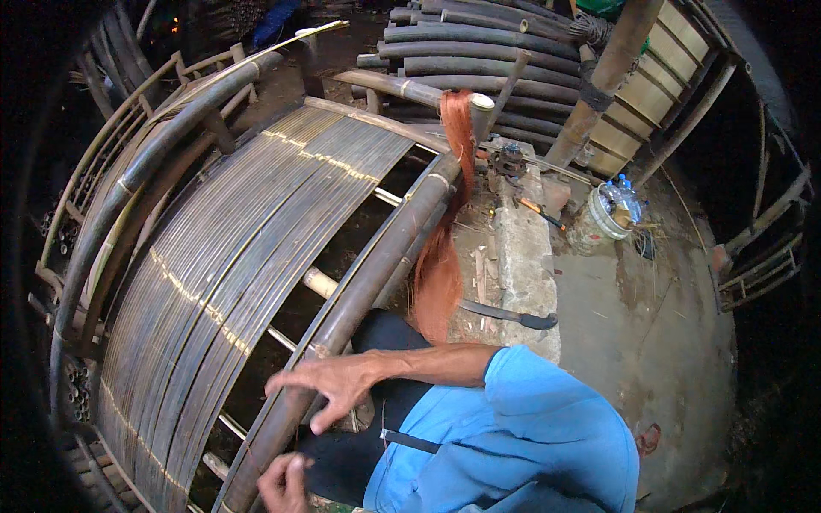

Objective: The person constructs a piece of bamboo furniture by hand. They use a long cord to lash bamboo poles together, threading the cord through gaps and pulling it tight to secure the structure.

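A bamboo bench frame stands to my left, its seat of thin dark bamboo slats (214,248) tied across with pale bindings. Along its near side runs a thick bamboo rail (359,286). My right hand (338,385) is over this rail with thumb and fingers spread, and I see nothing held in it. Lower down, my left hand (284,483) is beside the rail, partly cut off by the picture's lower edge. Its visible fingers are apart with nothing seen between them. A bundle of reddish-brown fibre strands (438,274) hangs over the rail's far end.
On the right, a curved blade with a dark handle (537,321) lies by a concrete ledge (526,256). Farther off are an orange-handled tool (543,212) and a whitish bucket (590,224) holding plastic bottles. Dark bamboo poles (487,64) are stacked behind; an upright post (611,81) stands beside them.
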The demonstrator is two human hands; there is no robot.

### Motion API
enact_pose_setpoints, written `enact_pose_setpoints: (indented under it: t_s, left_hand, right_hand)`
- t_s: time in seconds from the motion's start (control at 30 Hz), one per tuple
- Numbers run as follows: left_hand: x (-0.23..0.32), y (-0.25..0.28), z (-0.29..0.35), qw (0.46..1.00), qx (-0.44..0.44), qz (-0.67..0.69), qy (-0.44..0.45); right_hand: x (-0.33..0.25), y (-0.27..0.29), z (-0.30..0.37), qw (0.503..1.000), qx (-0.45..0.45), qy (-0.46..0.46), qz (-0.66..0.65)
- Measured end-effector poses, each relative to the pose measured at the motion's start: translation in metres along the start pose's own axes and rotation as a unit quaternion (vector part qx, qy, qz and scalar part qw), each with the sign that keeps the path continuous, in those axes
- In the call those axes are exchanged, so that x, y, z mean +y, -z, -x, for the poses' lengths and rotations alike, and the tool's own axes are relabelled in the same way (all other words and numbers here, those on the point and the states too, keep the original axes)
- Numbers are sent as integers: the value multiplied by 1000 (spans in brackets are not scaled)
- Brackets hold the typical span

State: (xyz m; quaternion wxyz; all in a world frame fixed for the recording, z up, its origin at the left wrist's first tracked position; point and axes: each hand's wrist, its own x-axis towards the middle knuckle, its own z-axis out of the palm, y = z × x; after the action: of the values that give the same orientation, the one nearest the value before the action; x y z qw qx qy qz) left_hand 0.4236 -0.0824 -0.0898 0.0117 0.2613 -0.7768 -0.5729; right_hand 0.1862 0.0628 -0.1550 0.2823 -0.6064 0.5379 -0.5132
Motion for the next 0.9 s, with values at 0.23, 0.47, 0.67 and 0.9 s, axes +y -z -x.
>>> enact_pose_setpoints:
  t_s: [0.23, 0.47, 0.67, 0.9]
  left_hand:
    - [-64, 178, 18, 969, 219, -101, 50]
    - [-103, 53, -142, 911, 206, -358, 8]
    - [-81, -53, -244, 942, 131, -310, 1]
    - [-87, -33, -250, 993, 1, -114, 7]
  right_hand:
    - [25, 39, -40, 991, 87, 102, 12]
    - [92, 59, -52, 911, -25, -254, 323]
    - [126, 47, -68, 884, -65, -344, 310]
    - [118, 42, -84, 888, -35, -334, 314]
